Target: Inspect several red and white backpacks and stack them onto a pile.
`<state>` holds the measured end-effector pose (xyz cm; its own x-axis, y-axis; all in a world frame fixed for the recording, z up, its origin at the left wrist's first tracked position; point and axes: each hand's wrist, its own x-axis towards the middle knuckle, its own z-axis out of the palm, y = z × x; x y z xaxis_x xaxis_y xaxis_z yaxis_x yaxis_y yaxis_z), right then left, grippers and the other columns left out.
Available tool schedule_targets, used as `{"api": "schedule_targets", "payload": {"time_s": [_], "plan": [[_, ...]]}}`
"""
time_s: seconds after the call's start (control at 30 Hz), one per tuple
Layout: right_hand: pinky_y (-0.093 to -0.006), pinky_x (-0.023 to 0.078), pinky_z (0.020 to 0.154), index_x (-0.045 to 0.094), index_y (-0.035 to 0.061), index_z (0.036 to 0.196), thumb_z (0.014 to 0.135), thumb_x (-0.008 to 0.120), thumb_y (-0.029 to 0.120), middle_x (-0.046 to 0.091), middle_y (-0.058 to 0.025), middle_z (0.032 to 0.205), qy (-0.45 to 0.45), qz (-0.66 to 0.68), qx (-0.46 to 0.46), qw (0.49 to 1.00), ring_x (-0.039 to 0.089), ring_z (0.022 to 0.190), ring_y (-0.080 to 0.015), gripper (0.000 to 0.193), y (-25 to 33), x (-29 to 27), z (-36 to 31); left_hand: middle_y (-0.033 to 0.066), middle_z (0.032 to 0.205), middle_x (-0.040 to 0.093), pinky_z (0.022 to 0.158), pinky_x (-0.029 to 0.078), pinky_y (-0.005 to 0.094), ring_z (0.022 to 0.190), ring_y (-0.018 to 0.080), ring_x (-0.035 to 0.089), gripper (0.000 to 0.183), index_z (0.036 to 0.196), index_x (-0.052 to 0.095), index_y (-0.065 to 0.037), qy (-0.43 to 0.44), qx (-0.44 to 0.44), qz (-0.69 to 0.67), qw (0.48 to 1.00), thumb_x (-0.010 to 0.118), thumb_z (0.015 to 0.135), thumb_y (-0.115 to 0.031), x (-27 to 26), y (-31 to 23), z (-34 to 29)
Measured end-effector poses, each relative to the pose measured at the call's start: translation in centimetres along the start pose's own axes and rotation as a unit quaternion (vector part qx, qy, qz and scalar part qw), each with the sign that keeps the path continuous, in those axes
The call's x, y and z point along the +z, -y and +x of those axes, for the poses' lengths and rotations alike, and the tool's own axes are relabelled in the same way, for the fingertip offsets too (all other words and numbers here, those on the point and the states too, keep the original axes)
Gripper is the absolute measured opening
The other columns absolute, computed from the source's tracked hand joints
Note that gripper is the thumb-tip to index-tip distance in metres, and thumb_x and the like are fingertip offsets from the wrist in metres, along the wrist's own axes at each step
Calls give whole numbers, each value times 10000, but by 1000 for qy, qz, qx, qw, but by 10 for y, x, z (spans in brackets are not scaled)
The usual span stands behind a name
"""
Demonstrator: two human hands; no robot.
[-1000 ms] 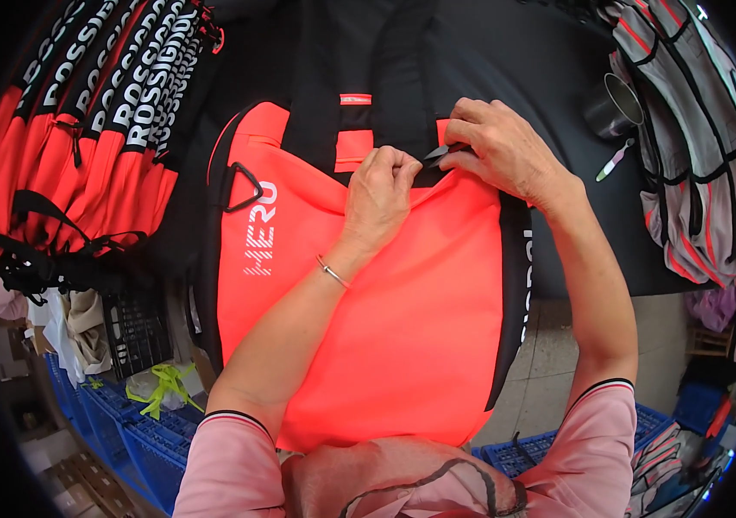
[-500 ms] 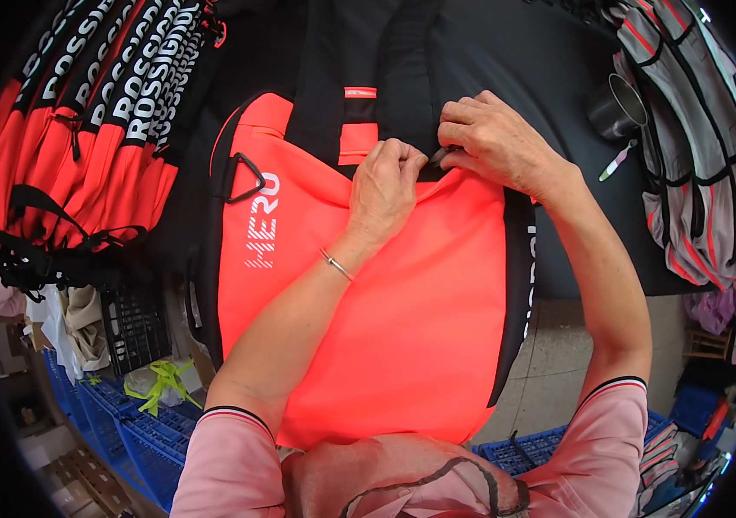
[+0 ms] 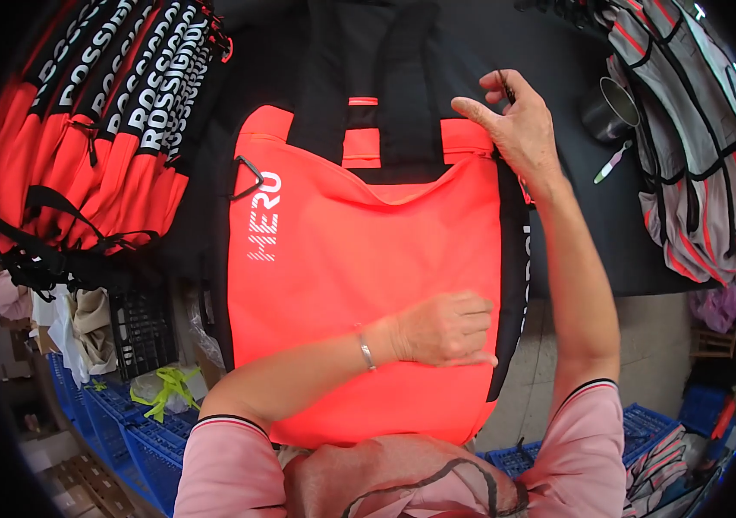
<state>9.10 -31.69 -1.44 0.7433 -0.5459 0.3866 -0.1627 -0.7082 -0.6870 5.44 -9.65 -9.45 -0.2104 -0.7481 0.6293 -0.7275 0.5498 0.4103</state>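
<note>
A bright coral-red backpack [image 3: 342, 224] with black sides lies flat before me, its black shoulder straps [image 3: 407, 95] stretching away over the table. My left hand [image 3: 447, 330] is over the lower right of its red panel, close to the black side edge. Its fingers are curled closed, and whatever they may hold is hidden. Above the backpack's top right corner is my right hand [image 3: 519, 125], raised with thumb apart and fingers bent around a small dark tool [image 3: 507, 88], perhaps thread snips. A black triangular ring [image 3: 250, 177] sits on the bag's upper left.
Stacked red-and-black bags [image 3: 83, 147] fill the left side. Grey bags with red trim [image 3: 687, 147] are piled at the right, beside a metal cup [image 3: 610, 110] and a small white-and-green tool [image 3: 613, 162] on the black table [image 3: 575, 233]. Blue crates [image 3: 157, 445] stand below.
My left hand has left the bag's top edge and swung down to its lower right. My right hand has lifted up and away from that edge with the small dark tool.
</note>
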Motion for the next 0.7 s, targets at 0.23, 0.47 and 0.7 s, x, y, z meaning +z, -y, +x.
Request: {"api": "schedule_targets", "payload": {"time_s": [0.23, 0.47, 0.7], "plan": [[-394, 514, 722, 636, 57, 973, 770, 744, 74, 647, -77, 922, 13, -65, 31, 997, 655, 846, -284, 231, 7, 29, -39, 127, 883, 602, 741, 519, 352, 864, 286, 628, 243, 859, 608, -31, -141, -62, 135, 979, 686, 871, -261, -42, 25, 10], [-384, 516, 706, 619, 76, 1024, 761, 737, 11, 633, -47, 988, -21, -2, 0, 1000, 655, 860, -255, 296, -7, 36, -52, 108, 854, 662, 614, 530, 284, 688, 207, 661, 103, 948, 660, 0, -180, -415, 159, 877, 685, 869, -61, -110, 99, -3], [-376, 518, 669, 631, 89, 1013, 765, 746, 31, 632, -27, 964, -41, -24, -5, 999, 660, 827, -249, 279, -10, 39, -54, 83, 766, 669, 563, 530, 310, 644, 222, 667, 131, 824, 666, -21, -77, -326, 282, 899, 737, 825, -131, -92, 109, -5]]}}
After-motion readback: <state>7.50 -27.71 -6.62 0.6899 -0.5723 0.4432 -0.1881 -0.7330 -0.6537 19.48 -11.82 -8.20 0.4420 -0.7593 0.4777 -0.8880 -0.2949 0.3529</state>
